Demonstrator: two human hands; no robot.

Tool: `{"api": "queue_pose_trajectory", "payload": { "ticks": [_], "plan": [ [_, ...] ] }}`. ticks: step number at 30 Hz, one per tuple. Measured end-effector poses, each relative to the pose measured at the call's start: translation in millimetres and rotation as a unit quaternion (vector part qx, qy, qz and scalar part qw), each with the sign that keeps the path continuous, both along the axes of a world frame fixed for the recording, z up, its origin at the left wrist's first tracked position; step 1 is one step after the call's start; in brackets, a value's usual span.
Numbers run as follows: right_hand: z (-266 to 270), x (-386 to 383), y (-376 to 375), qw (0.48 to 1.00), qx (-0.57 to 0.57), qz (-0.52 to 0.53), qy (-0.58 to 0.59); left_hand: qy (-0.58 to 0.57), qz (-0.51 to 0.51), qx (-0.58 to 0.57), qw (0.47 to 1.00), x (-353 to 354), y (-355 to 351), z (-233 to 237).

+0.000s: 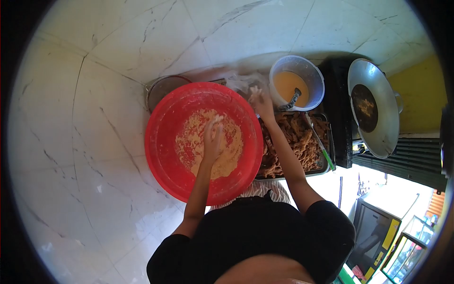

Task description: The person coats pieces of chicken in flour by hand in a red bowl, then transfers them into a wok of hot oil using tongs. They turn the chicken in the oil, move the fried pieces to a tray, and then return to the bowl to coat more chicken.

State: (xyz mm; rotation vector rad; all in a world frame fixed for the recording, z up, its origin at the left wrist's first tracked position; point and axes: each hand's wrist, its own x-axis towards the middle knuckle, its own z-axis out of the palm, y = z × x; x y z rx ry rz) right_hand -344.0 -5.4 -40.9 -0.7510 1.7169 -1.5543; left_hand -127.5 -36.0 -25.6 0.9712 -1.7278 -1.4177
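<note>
My left hand [212, 139] hovers over a large red basin [163, 120], its fingers stretched and dusted pale. Below it, yellowish flour [189, 144] lies in clumps across the basin's bottom. Over by the basin's right rim, my right hand [261, 102] has whitish, coated fingers that look apart, close to a clear plastic bag [241, 81]. I see nothing held in either hand. Beneath my right forearm is a tray [326, 166] heaped with brown strips of food [293, 142]. Green-handled tongs [319, 142] lie across its right side.
Behind the tray stands a whitish bucket [317, 80] of orange-yellow liquid [286, 85] with a dark-handled utensil [294, 98] in it. A wok [385, 109] with some food sits on a black stove [336, 109]. A round strainer [158, 90] is partly hidden behind the basin. Marbled tiles surround everything.
</note>
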Motion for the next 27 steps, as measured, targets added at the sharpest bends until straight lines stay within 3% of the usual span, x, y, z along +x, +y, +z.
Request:
{"api": "queue_pose_trajectory", "payload": {
  "ticks": [2,3,5,6,10,11,12,13,15,16,18,19,21,23,27],
  "plan": [
    [13.2,9.3,10.2,0.989,-0.065,-0.063,0.116,0.01,0.011,0.059,0.998,36.3,26.2,-8.6],
    [22.6,13.9,14.4,0.99,-0.065,-0.055,0.114,0.009,0.019,0.06,0.998,53.4,35.4,-10.1],
    [42.9,22.7,26.3,0.942,-0.119,-0.097,0.298,-0.052,0.042,-0.011,0.998,86.5,51.0,-11.1],
    [51.1,27.6,34.2,0.903,-0.071,-0.098,0.413,-0.052,0.051,-0.006,0.997,99.6,54.8,-5.4],
    [71.9,72.7,46.5,0.884,-0.069,-0.011,0.462,-0.087,0.133,-0.049,0.986,149.7,47.1,28.0],
    [63.5,87.2,43.6,0.948,-0.075,0.08,0.3,-0.122,0.156,-0.093,0.976,160.3,40.5,32.0],
    [52.4,102.1,42.3,0.976,-0.075,0.166,0.123,-0.127,0.159,-0.089,0.975,170.3,35.7,35.7],
    [34.3,114.4,38.1,0.976,-0.074,0.167,0.119,-0.14,0.17,-0.119,0.968,179.6,27.5,38.9],
    [-8.8,134.3,28.8,0.931,-0.04,0.288,0.222,-0.154,0.176,-0.145,0.961,195.8,11.6,38.6],
    [-16.0,143.6,24.2,0.931,-0.037,0.287,0.221,-0.13,0.171,-0.144,0.966,202.0,4.0,36.2],
    [-32.3,164.4,17.0,0.835,0.056,0.356,0.416,-0.107,0.165,-0.139,0.971,213.6,-3.8,32.2],
    [-40.7,175.6,17.0,0.835,0.059,0.356,0.416,-0.112,0.157,-0.127,0.973,216.3,-5.9,30.3],
    [-49.3,191.5,13.1,0.785,0.142,0.379,0.469,-0.113,0.15,-0.115,0.975,219.6,-6.3,24.0],
    [-50.0,200.6,23.8,0.775,0.138,0.389,0.479,-0.148,0.176,-0.198,0.953,219.6,-5.4,16.2],
    [-67.2,210.2,52.5,0.727,0.162,0.391,0.54,-0.117,0.197,-0.164,0.959,222.1,-2.5,16.7]
  ]
}}
